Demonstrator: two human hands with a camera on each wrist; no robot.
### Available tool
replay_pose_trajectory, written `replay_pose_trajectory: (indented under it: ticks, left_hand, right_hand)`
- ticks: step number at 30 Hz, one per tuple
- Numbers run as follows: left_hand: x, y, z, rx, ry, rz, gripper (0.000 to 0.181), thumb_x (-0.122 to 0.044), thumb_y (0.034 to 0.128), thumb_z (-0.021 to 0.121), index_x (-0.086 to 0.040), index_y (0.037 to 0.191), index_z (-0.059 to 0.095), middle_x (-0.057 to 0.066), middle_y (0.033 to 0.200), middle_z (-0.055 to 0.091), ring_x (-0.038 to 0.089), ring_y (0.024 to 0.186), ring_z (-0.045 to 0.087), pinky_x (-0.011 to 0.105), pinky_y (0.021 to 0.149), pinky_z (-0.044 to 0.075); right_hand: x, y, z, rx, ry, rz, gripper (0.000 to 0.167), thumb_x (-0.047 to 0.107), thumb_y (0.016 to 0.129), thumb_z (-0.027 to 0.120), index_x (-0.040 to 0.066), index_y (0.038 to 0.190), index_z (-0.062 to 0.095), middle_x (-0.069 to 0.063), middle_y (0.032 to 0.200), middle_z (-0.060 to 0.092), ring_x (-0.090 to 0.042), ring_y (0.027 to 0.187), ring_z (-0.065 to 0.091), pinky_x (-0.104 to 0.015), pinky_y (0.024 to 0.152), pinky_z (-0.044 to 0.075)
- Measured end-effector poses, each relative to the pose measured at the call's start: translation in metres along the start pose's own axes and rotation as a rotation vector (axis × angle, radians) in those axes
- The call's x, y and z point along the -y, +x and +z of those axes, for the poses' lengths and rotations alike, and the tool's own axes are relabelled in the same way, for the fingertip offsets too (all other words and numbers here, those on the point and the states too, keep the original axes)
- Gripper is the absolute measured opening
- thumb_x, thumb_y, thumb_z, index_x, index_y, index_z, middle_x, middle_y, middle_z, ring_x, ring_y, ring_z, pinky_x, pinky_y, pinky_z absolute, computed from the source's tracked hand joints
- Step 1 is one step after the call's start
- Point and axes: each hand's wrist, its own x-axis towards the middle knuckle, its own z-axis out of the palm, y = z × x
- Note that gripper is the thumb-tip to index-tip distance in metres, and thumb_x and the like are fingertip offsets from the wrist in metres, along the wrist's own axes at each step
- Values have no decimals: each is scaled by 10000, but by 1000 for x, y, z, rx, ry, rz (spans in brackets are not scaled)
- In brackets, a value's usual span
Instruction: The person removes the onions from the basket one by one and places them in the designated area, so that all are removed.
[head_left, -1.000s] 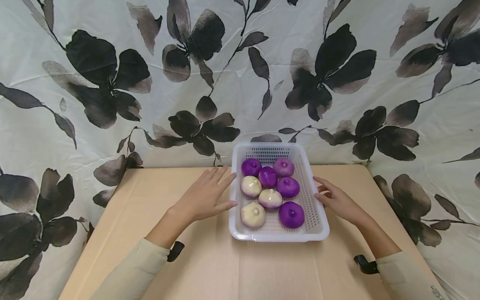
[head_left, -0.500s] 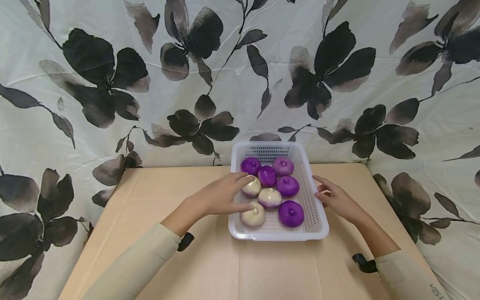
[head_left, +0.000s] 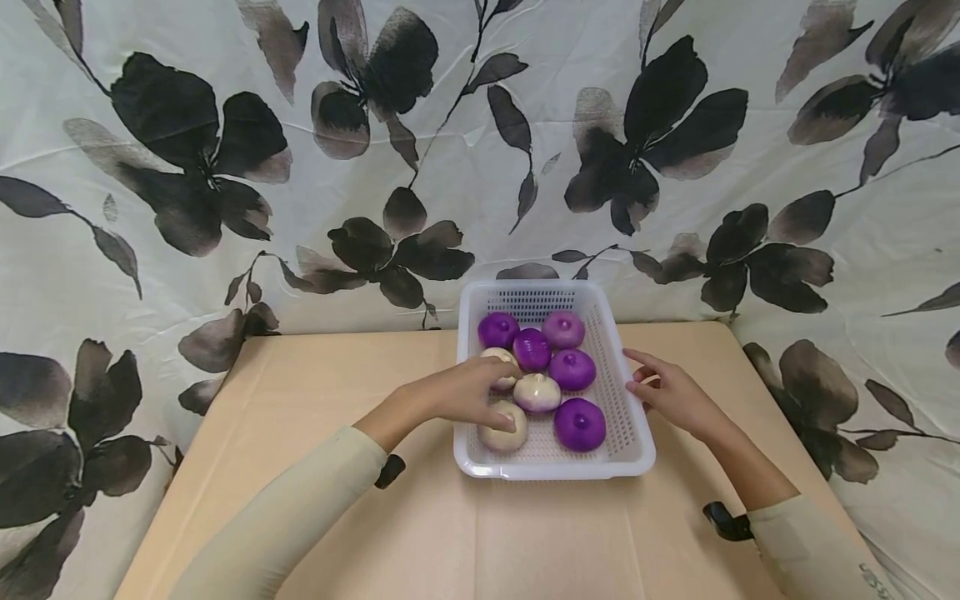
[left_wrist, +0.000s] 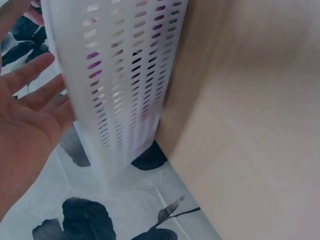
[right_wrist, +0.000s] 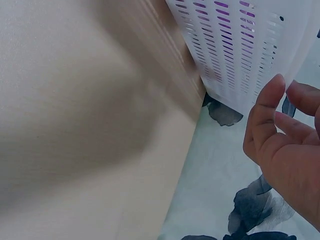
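A white perforated plastic basket (head_left: 641,457) stands at the far side of the wooden tabletop (head_left: 352,367), close to its back edge, with the floral cloth (head_left: 480,167) rising behind. The tabletop extends well past the basket on both sides and reaches from its near rim toward the person.

The left hand (head_left: 467,392) passes over the basket's left rim, fingers and thumb spread apart, with no grasp closed on anything. Its fingers lie over the back-left pale onion (head_left: 497,352), partly covering it, and its thumb lies over the front-left pale onion (head_left: 501,441); whether either is touched cannot be told.

Just right of these sits a purple-tinged pale onion (head_left: 537,392). Five purple onions (head_left: 532,349) occupy the back and right of the group, the nearest one by itself at front right. Perforated floor shows between the onions and the right wall, and along the near rim.

The right hand (head_left: 673,402) is outside the right rim, fingers bent, index finger and thumb tips at the edge; whether they pinch it cannot be told. Tabletop shows beyond that hand, out to the right edge.
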Motion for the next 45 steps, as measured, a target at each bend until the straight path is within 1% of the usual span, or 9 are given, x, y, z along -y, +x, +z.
replay_pose_trajectory:
  ticks: [4, 11, 18, 22, 27, 30, 37, 41, 45]
  left_hand:
    - [2, 7, 2, 56, -32, -28, 622, -336, 819, 851, -11, 1299, 623, 137, 1267, 682, 287, 1176, 630, 415, 1053, 504]
    - [1, 19, 7, 142, 20, -74, 633, -341, 742, 927, -65, 1236, 643, 73, 1187, 708, 219, 1084, 646, 320, 975, 518]
    - [-1, 24, 13, 185, 55, -126, 623, -313, 686, 958, -100, 1194, 667, -7, 1071, 671, 123, 967, 583, 291, 913, 528]
    - [-1, 25, 18, 197, 165, -137, 647, -355, 683, 953, -142, 1213, 648, -33, 1101, 644, 111, 966, 581, 283, 899, 537]
    - [-2, 26, 26, 203, 334, -142, 641, -394, 680, 925, -217, 1202, 599, -34, 1113, 608, 116, 883, 572, 310, 773, 555]
    - [-2, 25, 30, 201, 390, -148, 653, -385, 672, 919, -229, 1200, 568, -28, 1118, 615, 134, 842, 586, 335, 735, 562]
    - [-2, 24, 35, 193, 429, -134, 739, -453, 631, 947, -234, 1197, 526, -60, 1043, 659, 149, 832, 629, 345, 692, 567]
    - [-2, 24, 35, 188, 425, -130, 724, -441, 637, 945, -227, 1191, 531, -69, 953, 647, 146, 801, 614, 343, 674, 559]
    - [-2, 24, 32, 188, 397, -132, 671, -389, 661, 931, -222, 1181, 541, -63, 934, 628, 143, 792, 599, 328, 671, 552]
  right_hand:
    - [-1, 1, -1, -5, 2, 10, 604, 15, 1022, 582, -45, 1571, 339, -237, 1078, 561, -250, 865, 658, -288, 683, 617]
    - [-4, 2, 0, -4, 8, 5, 606, 7, 1020, 583, -44, 1572, 338, -239, 1075, 561, -251, 861, 657, -286, 682, 618]
    - [-3, 2, 2, -1, 22, -7, 607, 19, 1020, 593, -52, 1567, 340, -231, 1068, 569, -223, 853, 655, -289, 673, 617]
    - [-3, 3, 1, -3, 22, 0, 610, 20, 1020, 595, -40, 1571, 341, -228, 1071, 566, -226, 857, 652, -289, 679, 617]
    - [-5, 3, 0, -2, 12, 5, 612, 15, 1020, 592, -35, 1574, 337, -227, 1074, 554, -240, 870, 649, -285, 689, 617]
    - [-5, 2, -1, -1, 17, 1, 611, 18, 1020, 594, -40, 1572, 338, -233, 1073, 554, -234, 867, 651, -283, 686, 614]
    - [-3, -2, -1, 1, 26, -3, 618, 26, 1020, 599, -44, 1573, 331, -241, 1082, 548, -233, 872, 649, -281, 681, 608]
    - [-4, -1, -1, -1, 17, -10, 617, 28, 1021, 598, -45, 1572, 330, -239, 1082, 552, -230, 866, 651, -284, 678, 610]
    - [-5, 0, -1, 3, 18, -20, 616, 30, 1026, 592, -48, 1575, 322, -243, 1085, 551, -221, 862, 651, -290, 675, 611]
